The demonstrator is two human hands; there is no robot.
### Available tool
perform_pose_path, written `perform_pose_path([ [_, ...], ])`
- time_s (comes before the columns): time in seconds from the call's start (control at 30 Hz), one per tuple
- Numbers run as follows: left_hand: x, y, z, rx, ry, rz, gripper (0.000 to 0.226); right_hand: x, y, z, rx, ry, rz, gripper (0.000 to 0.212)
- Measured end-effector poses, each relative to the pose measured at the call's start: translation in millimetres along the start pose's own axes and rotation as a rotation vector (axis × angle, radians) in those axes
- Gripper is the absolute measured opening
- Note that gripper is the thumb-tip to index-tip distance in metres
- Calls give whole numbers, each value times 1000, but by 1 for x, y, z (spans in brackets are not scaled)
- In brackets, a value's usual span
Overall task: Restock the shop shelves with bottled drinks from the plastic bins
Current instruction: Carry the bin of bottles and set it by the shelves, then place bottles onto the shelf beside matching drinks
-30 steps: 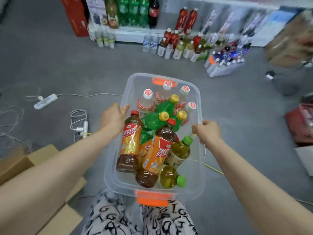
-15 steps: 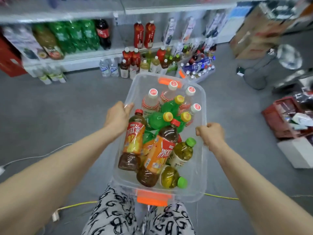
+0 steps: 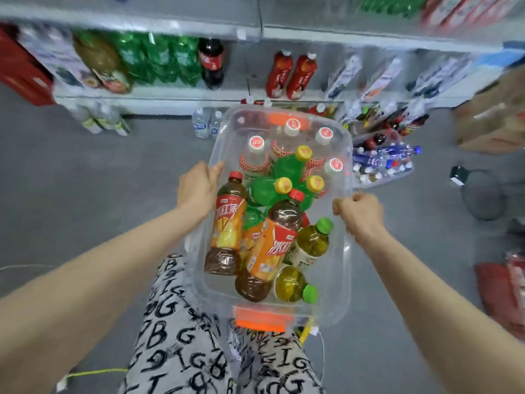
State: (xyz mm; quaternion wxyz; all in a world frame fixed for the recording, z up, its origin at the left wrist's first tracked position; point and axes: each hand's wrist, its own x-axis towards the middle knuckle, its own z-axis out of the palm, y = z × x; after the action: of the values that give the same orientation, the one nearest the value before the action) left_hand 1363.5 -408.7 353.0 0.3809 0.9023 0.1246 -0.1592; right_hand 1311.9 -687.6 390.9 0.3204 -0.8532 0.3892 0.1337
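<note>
Both hands curled round bin rim

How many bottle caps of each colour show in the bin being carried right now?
White caps: 4
Yellow caps: 3
Red caps: 2
Green caps: 2
Total: 11 caps in plain view in the bin; bottles lying underneath may hide more.
</note>
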Motion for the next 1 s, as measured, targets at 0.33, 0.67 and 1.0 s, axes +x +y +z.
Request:
perform_pose_path([
  [0.33,196,-50,-63,-49,119,-254,55,126,-191,123,-94,-180,-110,12],
  [0.67,314,-131,-96,-101,374,-559,56,229,-335,282,-287,-396,-290,19],
  [1.0,389,-271,-36,-254,394,-916,44,305,-403,469,-642,-508,-547,10],
])
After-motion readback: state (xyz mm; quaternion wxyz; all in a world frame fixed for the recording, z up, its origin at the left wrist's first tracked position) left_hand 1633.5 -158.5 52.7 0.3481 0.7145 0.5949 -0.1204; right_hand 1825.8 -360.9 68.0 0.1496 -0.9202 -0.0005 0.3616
